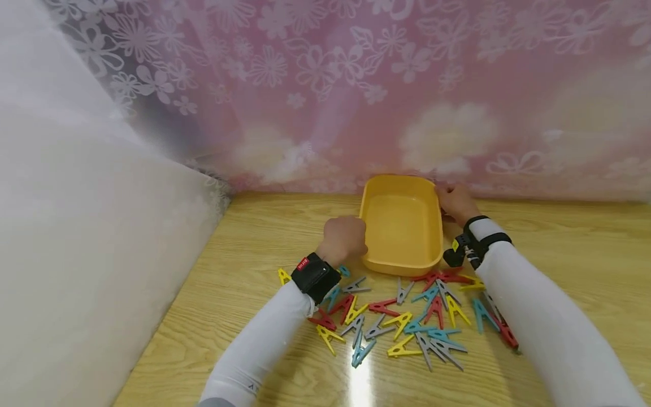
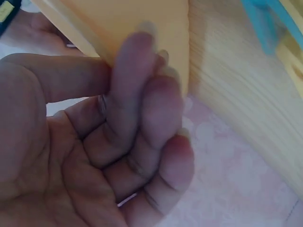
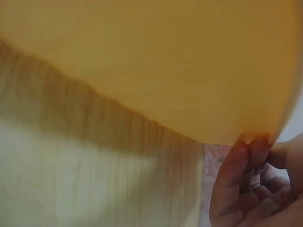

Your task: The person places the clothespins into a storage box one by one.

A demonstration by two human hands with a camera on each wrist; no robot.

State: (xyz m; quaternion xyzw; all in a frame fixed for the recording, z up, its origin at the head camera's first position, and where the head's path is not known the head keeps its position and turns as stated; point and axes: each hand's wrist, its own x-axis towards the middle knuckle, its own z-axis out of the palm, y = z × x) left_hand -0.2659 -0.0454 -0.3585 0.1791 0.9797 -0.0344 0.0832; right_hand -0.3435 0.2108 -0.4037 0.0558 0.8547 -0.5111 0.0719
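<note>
The yellow basin [image 1: 402, 229] is between the 2 hands, near the pink cloth [image 1: 325, 113], beyond the scattered pegs [image 1: 399, 322]. The left hand [image 1: 344, 240] has bent fingers and pinches its left rim. The right hand [image 1: 458, 204] grasps the right side, thumb and fingertips closed on the edge.

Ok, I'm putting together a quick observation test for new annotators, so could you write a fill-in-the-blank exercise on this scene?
1. Counting the left hand and the right hand, the number of hands holding the yellow tub is ____.
2. The number of pegs inside the tub is ____.
3. The peg colours are yellow, grey, blue and ____.
4. The band on the left wrist is mostly ____.

Missing words: two; zero; red; black.
</note>
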